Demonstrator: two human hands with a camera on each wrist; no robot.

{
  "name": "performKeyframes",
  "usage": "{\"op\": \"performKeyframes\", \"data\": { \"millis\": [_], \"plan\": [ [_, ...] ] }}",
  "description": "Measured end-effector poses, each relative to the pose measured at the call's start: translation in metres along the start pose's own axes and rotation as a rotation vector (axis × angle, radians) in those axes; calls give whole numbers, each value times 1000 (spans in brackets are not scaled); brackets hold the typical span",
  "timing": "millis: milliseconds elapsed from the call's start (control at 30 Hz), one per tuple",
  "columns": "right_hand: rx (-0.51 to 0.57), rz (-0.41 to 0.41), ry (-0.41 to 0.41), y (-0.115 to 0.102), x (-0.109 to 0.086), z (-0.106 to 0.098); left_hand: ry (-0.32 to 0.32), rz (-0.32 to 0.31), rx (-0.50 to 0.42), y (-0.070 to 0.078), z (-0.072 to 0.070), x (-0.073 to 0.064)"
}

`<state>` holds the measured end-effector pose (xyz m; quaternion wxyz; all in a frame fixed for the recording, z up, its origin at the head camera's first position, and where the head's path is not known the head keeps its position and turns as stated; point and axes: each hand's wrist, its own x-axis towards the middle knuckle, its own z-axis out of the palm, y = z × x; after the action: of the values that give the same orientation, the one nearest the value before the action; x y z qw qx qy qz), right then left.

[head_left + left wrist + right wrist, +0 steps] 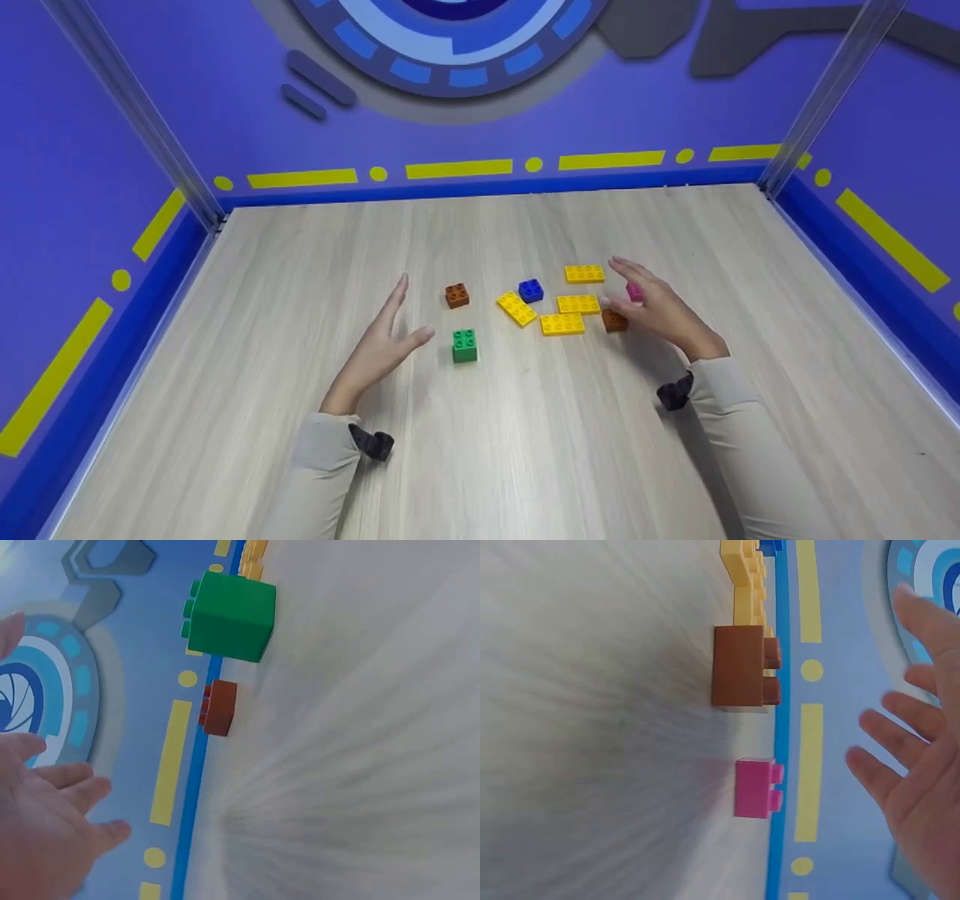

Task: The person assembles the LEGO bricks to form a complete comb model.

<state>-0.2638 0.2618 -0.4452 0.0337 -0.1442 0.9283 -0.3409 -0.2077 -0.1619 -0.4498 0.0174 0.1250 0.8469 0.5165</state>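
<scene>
My left hand (377,352) hovers over the table with fingers extended and thumb apart, holding nothing. Just right of it stands a green building block (464,346), with a brown block (457,295) farther back. My right hand (660,311) is raised above the right end of the block group, its fingers spread and holding nothing. A second brown block (615,321) and a pink block (634,292) are partly hidden by that hand in the head view; the right wrist view shows both the brown block (739,666) and the pink block (754,788) apart from the fingers.
Between the hands lie a blue block (531,290) and several yellow blocks, including an angled one (517,309) beside the blue and one at the back (584,274). The pale wooden table (480,450) is bordered by blue printed walls (465,135) at the back and both sides.
</scene>
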Motion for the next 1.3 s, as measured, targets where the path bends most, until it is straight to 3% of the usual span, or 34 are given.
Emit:
{"op": "performKeyframes", "data": {
  "millis": [267, 400, 600, 800, 1067, 1300],
  "plan": [
    [91, 43, -97, 15, 1, 1, -102, 6, -228, -11, 12, -1],
    [106, 47, -121, 19, 0, -1, -139, -18, -288, -16, 18, 1],
    [101, 22, -143, 22, -2, -2, -197, -26, -328, -23, 25, 4],
    [113, 29, -164, 26, -1, -2, -227, -34, -302, -26, 31, 6],
    [67, 56, -197, 33, 1, -2, -174, -116, -286, -27, 44, 8],
    [62, 114, -194, 34, 3, 0, -103, -133, -288, -29, 53, 12]
  ]
}}
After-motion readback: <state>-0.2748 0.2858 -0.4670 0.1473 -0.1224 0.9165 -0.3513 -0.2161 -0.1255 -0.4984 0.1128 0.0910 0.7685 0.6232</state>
